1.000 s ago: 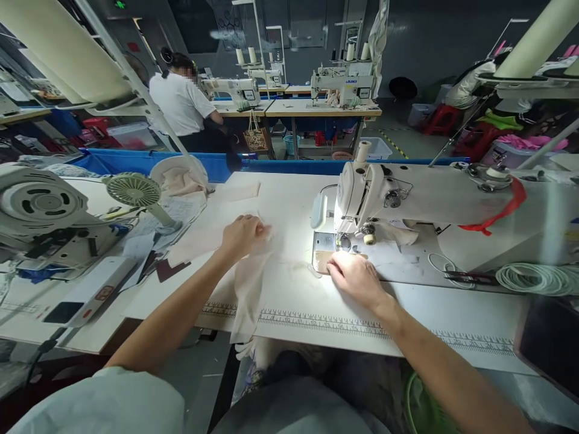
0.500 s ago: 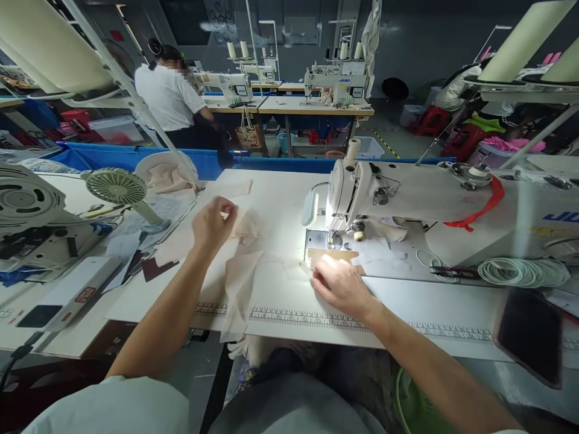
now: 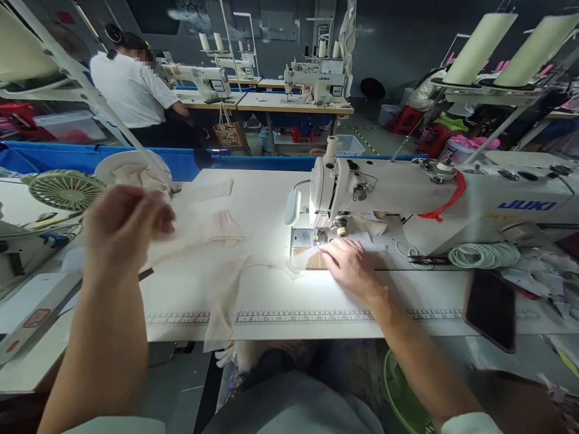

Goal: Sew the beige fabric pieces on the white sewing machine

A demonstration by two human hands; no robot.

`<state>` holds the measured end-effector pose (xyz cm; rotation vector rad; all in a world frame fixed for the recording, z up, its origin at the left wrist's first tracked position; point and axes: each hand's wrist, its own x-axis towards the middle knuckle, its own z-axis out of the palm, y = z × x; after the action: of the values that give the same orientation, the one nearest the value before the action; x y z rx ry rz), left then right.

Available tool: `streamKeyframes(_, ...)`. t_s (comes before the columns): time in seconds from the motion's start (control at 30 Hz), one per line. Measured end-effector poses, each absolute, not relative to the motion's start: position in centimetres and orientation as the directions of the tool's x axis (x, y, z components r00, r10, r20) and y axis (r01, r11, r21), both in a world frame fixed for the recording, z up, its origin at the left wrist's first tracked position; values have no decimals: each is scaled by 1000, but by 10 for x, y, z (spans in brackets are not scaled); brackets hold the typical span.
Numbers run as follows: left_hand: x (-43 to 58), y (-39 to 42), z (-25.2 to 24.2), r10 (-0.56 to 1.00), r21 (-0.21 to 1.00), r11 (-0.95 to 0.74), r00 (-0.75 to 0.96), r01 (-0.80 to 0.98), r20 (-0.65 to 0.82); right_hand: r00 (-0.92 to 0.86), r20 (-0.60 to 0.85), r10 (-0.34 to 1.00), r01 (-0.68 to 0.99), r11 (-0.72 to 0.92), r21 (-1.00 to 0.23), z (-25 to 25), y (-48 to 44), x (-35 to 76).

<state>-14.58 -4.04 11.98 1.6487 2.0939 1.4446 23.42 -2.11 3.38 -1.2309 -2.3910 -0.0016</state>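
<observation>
My right hand [image 3: 350, 265] rests on the sewing machine's bed, its fingers gripping a sheer pale fabric piece [image 3: 298, 260] beside the presser foot [image 3: 319, 236]. Under that fabric shows a tan flat piece [image 3: 316, 260]. Raised over the left of the table, my left hand [image 3: 126, 226] is blurred, with its fingers curled together; anything between them cannot be made out. Between the hands lie a beige fabric piece [image 3: 221, 228] and a sheer strip [image 3: 224, 301] hanging over the table's front edge. A thin thread-like line runs from the strip towards the machine.
A white JUKI sewing machine [image 3: 328, 187] stands at the right. Coiled pale cord [image 3: 484, 255], black-handled snips [image 3: 429, 260] and a phone [image 3: 491, 310] lie right of my hand. A green fan [image 3: 67, 190] stands at left. A co-worker [image 3: 136, 87] is beyond the blue partition.
My left hand has moved left and closer to me, still curled. My right hand has shifted slightly towards the presser foot, and sheer fabric now covers part of the tan piece. The view has turned right.
</observation>
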Motion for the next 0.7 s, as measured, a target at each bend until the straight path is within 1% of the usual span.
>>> streamKeyframes(0.03,-130,-48,115,904,730,-63,-271,681,332,-521,376,766,774,610,-169,35,-22,236)
streamKeyframes(0.07,-114,-54,108,971,738,-85,-109,669,211,-539,359,762,775,616,-143,36,-22,237)
streamKeyframes(0.13,-85,-57,89,988,710,-108,153,696,0,-574,325,751,769,632,-102,37,-22,239)
streamKeyframes(0.17,-74,-55,79,968,695,-109,233,711,-87,-594,310,743,762,643,-80,37,-22,239)
streamKeyframes(0.2,-68,-49,70,953,680,-108,270,725,-137,-613,297,732,755,654,-55,37,-21,239)
streamKeyframes(0.27,-67,-33,58,953,648,-115,268,753,-142,-646,283,709,739,673,3,36,-23,236)
streamKeyframes(0.37,-77,-9,58,980,572,-143,196,808,-33,-674,280,684,725,686,69,35,-28,228)
streamKeyframes(0.43,-73,-2,64,980,563,-172,198,808,14,-681,280,677,721,686,93,34,-32,221)
streamKeyframes(0.5,-55,-2,70,966,600,-222,258,769,26,-685,273,676,719,688,101,34,-35,216)
streamKeyframes(0.57,-27,-5,71,940,676,-262,339,689,19,-684,258,682,720,688,90,34,-36,215)
streamKeyframes(0.63,0,-5,68,918,753,-265,398,602,5,-674,247,696,729,682,68,34,-35,218)
streamKeyframes(0.7,17,1,62,905,798,-237,426,554,-27,-666,242,706,735,676,54,35,-32,222)
